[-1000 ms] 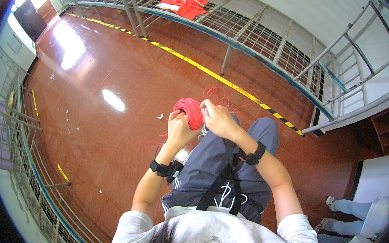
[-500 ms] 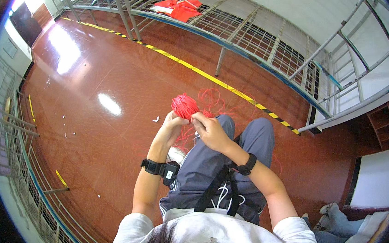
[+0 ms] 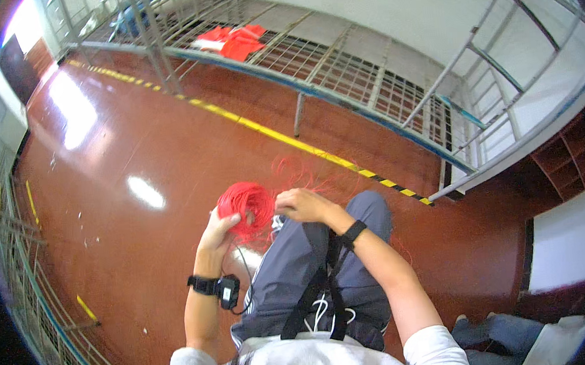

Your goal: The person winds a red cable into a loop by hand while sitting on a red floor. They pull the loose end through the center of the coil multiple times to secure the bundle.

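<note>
A round coil of thin red cord (image 3: 261, 202) hangs over the floor in front of my knees, its open middle facing up toward me. My left hand (image 3: 216, 229) is closed around the coil's left side, with the thumb lying over its near edge. Just right of the coil, my right hand (image 3: 303, 205) is pinched with bent fingers, apparently on a strand of the same cord; its fingertips are partly hidden. Loose loops of red cord (image 3: 290, 171) spread beyond the right hand, and more strands hang under the coil.
A metal bed frame (image 3: 298, 102) runs along the far side, with red cloth (image 3: 239, 44) on its mesh. Yellow-black tape (image 3: 282, 138) marks the floor before it. More metal frames (image 3: 25, 268) stand at left. Another person (image 3: 501, 341) sits at lower right.
The coil has turned so its open centre shows, and my left hand has shifted left with it. My right hand has drawn away from the coil toward the right. The view has shifted too.
</note>
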